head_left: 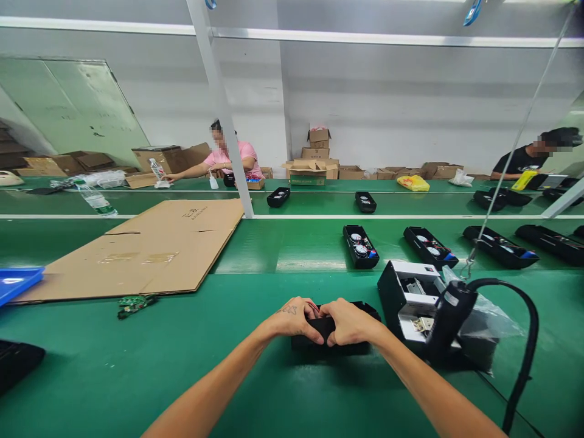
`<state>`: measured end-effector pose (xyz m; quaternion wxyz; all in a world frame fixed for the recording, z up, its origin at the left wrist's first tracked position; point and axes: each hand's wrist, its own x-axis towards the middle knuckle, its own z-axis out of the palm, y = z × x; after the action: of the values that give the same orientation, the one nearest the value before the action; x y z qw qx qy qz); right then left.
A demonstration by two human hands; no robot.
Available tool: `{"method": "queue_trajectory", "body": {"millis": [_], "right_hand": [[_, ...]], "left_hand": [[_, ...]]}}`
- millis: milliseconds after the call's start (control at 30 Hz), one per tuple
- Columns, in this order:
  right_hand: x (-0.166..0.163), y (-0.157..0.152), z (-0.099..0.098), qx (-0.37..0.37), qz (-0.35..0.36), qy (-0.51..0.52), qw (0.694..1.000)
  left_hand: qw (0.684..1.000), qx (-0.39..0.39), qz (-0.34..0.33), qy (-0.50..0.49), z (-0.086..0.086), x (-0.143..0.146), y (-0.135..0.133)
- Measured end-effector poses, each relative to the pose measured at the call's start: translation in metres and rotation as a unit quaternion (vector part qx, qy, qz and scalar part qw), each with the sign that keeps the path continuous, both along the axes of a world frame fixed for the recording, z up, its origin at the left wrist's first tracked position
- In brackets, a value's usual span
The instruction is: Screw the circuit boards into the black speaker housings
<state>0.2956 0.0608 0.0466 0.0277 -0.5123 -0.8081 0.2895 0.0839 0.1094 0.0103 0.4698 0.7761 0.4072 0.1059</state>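
Both hands close over a black plastic casing lying on the green conveyor belt. The left hand and the right hand curl their fingers around it and grip it, knuckles almost touching, and they hide most of its top, so its contents cannot be made out beyond a bit of red wire between them. Both forearms angle in from the bottom corners of the view. Just right of the casing, an opened black housing with a white interior stands tilted, partly blocked by a black corded hand tool of a type hard to tell. The tool's black cable curves down and runs out of view, and a clear plastic bag lies behind it. Left of the casing lie a green circuit board and a flattened cardboard sheet. Beyond the casing, open black cases sit in a row, and farther off a person in a pink shirt works.
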Motion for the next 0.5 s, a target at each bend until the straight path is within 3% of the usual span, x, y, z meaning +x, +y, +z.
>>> {"method": "queue_trajectory", "body": {"millis": [267,500], "right_hand": [[-0.0024,0.0096,0.0043,-0.041,-0.019,0.008,0.999],[-0.0006,0.0031,0.0021,-0.024,-0.018,0.003,1.000]], "left_hand": [[1.000,-0.004,-0.024,-0.002,-0.0052,-0.0019,0.0036],[1.000,0.004,-0.028,-0.005,-0.0038,-0.0019,0.0003]]}}
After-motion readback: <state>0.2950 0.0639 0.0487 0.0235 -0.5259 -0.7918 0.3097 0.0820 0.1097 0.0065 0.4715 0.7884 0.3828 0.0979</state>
